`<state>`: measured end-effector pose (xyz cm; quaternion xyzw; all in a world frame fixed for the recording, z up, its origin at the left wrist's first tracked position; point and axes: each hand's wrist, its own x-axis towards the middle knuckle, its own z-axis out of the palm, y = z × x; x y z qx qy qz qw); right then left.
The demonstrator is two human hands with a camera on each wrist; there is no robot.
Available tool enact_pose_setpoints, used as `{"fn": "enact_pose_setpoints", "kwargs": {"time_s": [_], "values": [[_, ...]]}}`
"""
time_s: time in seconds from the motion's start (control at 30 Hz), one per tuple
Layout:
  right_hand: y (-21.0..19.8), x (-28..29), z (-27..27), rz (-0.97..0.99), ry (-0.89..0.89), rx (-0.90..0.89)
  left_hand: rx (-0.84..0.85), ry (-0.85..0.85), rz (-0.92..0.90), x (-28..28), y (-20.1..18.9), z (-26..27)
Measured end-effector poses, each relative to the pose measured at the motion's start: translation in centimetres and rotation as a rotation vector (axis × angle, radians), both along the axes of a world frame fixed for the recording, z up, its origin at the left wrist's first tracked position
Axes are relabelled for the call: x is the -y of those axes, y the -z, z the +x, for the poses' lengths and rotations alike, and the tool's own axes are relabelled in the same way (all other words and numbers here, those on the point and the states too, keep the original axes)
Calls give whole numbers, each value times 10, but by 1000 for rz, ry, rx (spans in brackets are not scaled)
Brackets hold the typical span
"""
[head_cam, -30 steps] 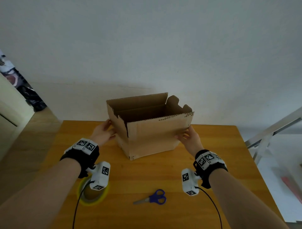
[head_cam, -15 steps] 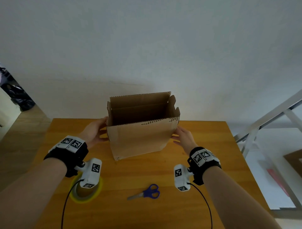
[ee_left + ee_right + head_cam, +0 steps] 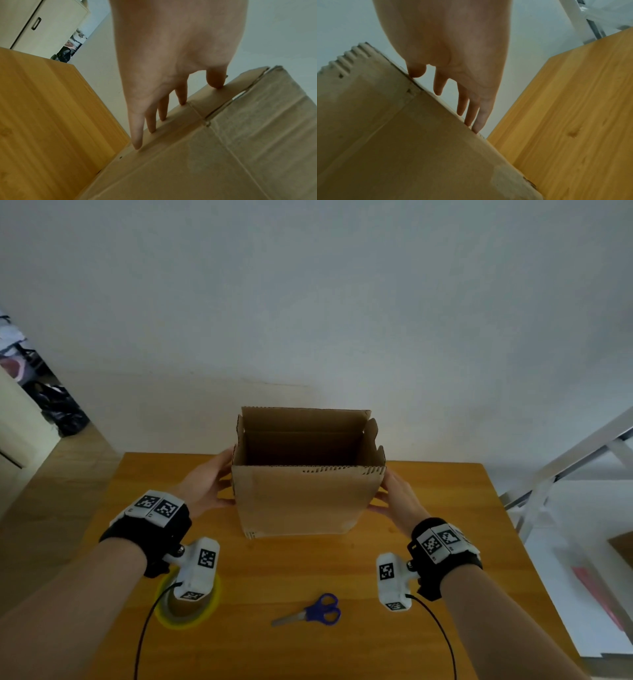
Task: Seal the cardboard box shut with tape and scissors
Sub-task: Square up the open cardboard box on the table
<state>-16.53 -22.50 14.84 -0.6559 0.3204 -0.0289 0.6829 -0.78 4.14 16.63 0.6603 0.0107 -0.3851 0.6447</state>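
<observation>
An open cardboard box (image 3: 305, 498) stands upright at the back middle of the wooden table (image 3: 291, 573), its top flaps raised. My left hand (image 3: 209, 484) lies flat against the box's left side. In the left wrist view its straight fingers (image 3: 137, 135) touch the cardboard (image 3: 223, 155). My right hand (image 3: 397, 494) presses the right side, and its straight fingers (image 3: 477, 121) rest along the box edge (image 3: 402, 148). Blue-handled scissors (image 3: 315, 611) lie at the table's front middle. A yellow tape roll (image 3: 171, 618) lies at the front left, partly hidden by my left wrist camera.
A white wall rises just behind the table. A white metal frame (image 3: 565, 467) stands off the right edge. To the left are a pale cabinet (image 3: 17, 433) and dark clutter (image 3: 58, 412) on the floor.
The box has been turned from a slanted pose until its long side squarely faces me. Both hands stayed on its sides and moved with it.
</observation>
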Motion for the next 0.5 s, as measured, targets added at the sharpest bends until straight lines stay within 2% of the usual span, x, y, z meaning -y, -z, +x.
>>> {"fn": "enact_pose_setpoints", "kwargs": {"time_s": [0.1,0.2,0.5], "values": [[0,2,-2,-26,-53,5,9,46,23,1,-2,0],[-1,4,-1,55,-50,21,38,88,43,1,-3,1],[3,12,-6,146,-53,60,61,-34,-39,-4,-5,1]]}}
